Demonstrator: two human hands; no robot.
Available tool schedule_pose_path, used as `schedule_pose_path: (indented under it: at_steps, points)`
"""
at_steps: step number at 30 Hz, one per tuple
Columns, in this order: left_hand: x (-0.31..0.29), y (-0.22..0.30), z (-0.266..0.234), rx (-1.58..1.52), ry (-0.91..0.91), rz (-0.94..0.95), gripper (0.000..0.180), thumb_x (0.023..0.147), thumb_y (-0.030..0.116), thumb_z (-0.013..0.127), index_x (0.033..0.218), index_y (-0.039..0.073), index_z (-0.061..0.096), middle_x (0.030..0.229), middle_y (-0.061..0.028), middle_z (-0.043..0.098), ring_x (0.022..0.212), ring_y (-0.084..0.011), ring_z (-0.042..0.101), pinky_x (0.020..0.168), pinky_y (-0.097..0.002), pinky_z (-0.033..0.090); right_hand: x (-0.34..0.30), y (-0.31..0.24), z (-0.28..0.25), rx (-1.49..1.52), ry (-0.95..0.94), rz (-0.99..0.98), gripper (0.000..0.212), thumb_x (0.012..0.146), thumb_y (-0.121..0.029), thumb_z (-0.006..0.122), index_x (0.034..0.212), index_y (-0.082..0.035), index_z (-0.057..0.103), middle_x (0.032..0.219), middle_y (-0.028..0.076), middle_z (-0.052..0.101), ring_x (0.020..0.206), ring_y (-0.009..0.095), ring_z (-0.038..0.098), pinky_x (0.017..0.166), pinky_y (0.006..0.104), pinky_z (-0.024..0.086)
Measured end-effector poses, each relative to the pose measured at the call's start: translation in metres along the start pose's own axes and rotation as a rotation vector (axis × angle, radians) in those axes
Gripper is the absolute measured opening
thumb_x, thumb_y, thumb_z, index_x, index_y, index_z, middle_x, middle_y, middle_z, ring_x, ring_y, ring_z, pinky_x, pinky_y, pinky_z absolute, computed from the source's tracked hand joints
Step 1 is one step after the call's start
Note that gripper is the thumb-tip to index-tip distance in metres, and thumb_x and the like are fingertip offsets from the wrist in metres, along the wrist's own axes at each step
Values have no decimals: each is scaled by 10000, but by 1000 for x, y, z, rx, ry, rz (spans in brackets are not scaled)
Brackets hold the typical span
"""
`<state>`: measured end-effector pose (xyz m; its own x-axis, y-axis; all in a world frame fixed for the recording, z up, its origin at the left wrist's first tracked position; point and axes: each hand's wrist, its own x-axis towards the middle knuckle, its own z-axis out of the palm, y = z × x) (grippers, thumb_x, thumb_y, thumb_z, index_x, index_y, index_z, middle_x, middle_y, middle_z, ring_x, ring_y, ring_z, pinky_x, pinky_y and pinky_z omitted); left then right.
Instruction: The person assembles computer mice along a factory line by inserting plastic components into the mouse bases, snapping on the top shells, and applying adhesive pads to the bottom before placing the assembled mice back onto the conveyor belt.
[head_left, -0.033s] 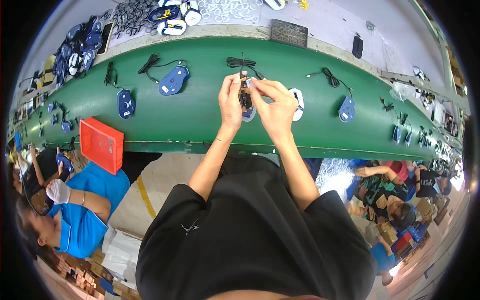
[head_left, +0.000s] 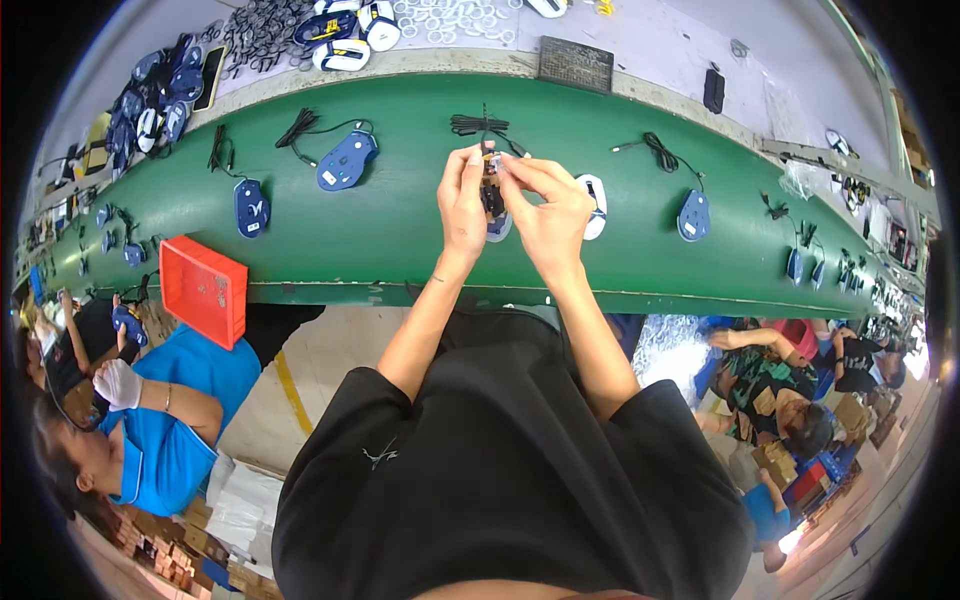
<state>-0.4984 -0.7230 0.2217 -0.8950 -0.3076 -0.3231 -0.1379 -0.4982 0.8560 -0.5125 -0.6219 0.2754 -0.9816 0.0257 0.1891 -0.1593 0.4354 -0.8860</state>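
Bare fingers meet around an open mouse unit (head_left: 491,203), its brown and black parts exposed between the two palms. The left hand (head_left: 462,210) is clamped along its left side; the right hand (head_left: 552,208) pinches its far end, thumb and fingertips together near a small pale part (head_left: 496,160). Whether that part is seated cannot be made out, nor whether the unit rests on the green work surface (head_left: 400,245) beneath. Too firm a pinch could bend the exposed parts; a slipping right thumb could let the pale part drop among them, hidden by the fingers.

Just beyond the fingertips lies a coiled black cable (head_left: 480,125); a snag there could tug the unit askew. Right beside the right hand, a white shell (head_left: 593,210) could be knocked by an outward swing of the knuckles. Farther out, a blue mouse (head_left: 348,162) lies left of the left hand, another blue mouse (head_left: 693,218) well to the right. Left and nearer the body, a red tray (head_left: 240,300) seems to jut past the edge, where a passing elbow could tip it.
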Motion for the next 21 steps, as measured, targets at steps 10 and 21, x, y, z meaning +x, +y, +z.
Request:
schedule_pose_path:
  at_steps: [10, 21]
  points:
    - [-18, 15, 12, 205, 25, 81, 223, 991, 177, 502, 1120, 5, 564, 966, -58, 630, 861, -85, 588, 764, -242, 494, -10, 15, 2, 469, -74, 538, 198, 799, -57, 721, 992, -13, 731, 862, 113, 720, 731, 145, 695, 688, 240, 541]
    - [15, -1, -22, -258, -88, -239, 345, 849, 38, 560, 1181, 18, 467, 1025, -196, 623, 844, -316, 674, 676, -429, 595, -47, 81, -38, -441, -35, 149, 356, 799, -144, 722, 1141, -71, 655, 1108, 138, 654, 1056, 297, 595, 941, 384, 450]
